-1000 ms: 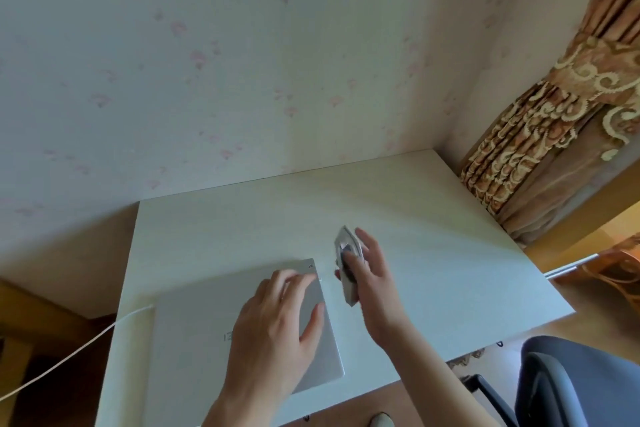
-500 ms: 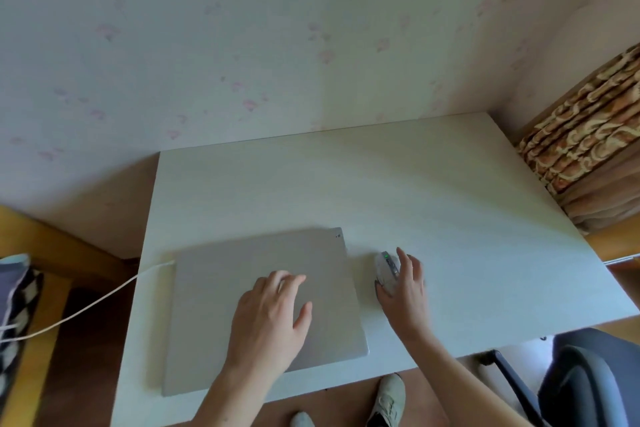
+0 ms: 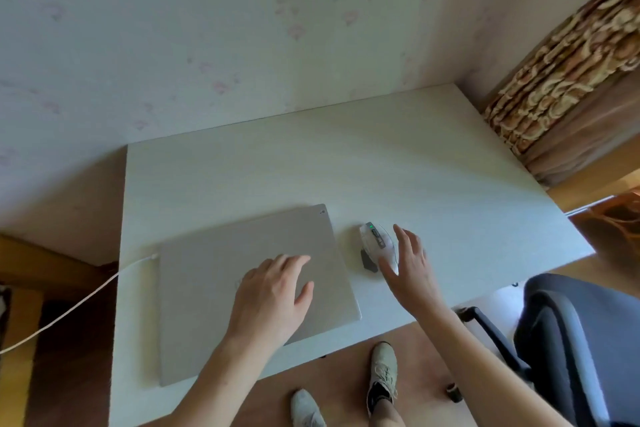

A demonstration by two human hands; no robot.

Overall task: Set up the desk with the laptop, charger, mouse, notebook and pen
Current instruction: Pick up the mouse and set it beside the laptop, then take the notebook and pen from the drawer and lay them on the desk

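Observation:
A closed silver laptop (image 3: 221, 274) lies on the white desk (image 3: 398, 177), near its front left. My left hand (image 3: 273, 291) rests flat on the lid, fingers spread. A white charger cable (image 3: 79, 302) is plugged into the laptop's left side and trails off the desk to the left. A white mouse (image 3: 375, 243) with a small green light sits on the desk just right of the laptop. My right hand (image 3: 408, 265) hovers open beside the mouse's right side, fingers apart and holding nothing. No notebook or pen is in view.
The desk stands against a pale wallpapered wall. A patterned brown curtain (image 3: 568, 87) hangs at the right. A dark office chair (image 3: 571, 340) stands at the front right. My feet in light shoes (image 3: 381, 374) show below the desk's front edge.
My right hand set the mouse down on the desk right of the laptop and let go, then drew its fingers away. My left hand stayed on the laptop lid.

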